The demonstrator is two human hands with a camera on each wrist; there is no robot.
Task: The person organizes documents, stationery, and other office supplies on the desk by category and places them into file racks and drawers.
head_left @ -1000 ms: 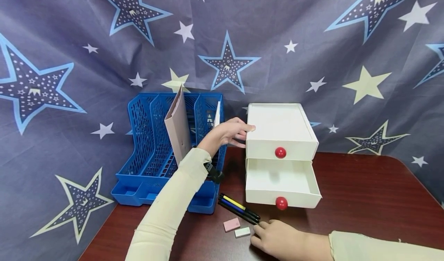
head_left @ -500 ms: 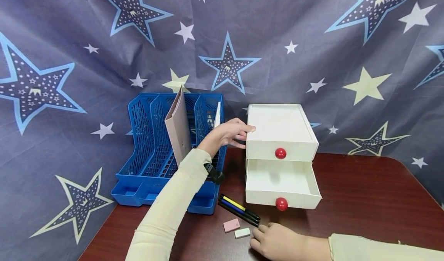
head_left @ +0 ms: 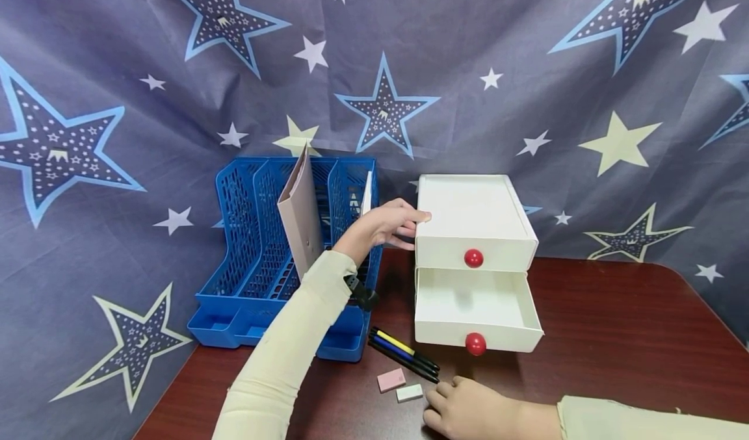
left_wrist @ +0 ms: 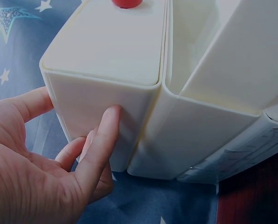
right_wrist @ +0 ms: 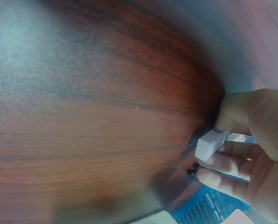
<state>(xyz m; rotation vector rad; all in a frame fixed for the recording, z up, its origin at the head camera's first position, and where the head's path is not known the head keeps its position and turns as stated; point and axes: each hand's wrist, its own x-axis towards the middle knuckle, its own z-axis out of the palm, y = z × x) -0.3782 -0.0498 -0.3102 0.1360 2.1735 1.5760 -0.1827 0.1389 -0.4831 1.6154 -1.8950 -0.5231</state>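
In the head view my left hand touches the left side of a white drawer unit. The left wrist view has one finger resting on the unit's side wall, with the thumb at its top edge. The lower drawer stands pulled out, its visible floor bare; the upper one is pushed in. My right hand is low over the table, in front of that drawer. In the right wrist view it pinches a small pale block like an eraser, hidden from the head view.
Left of my right hand lie a white eraser, a pink eraser and a bundle of dark pens. A blue file organizer with a pink folder stands left. A starry cloth hangs behind the table.
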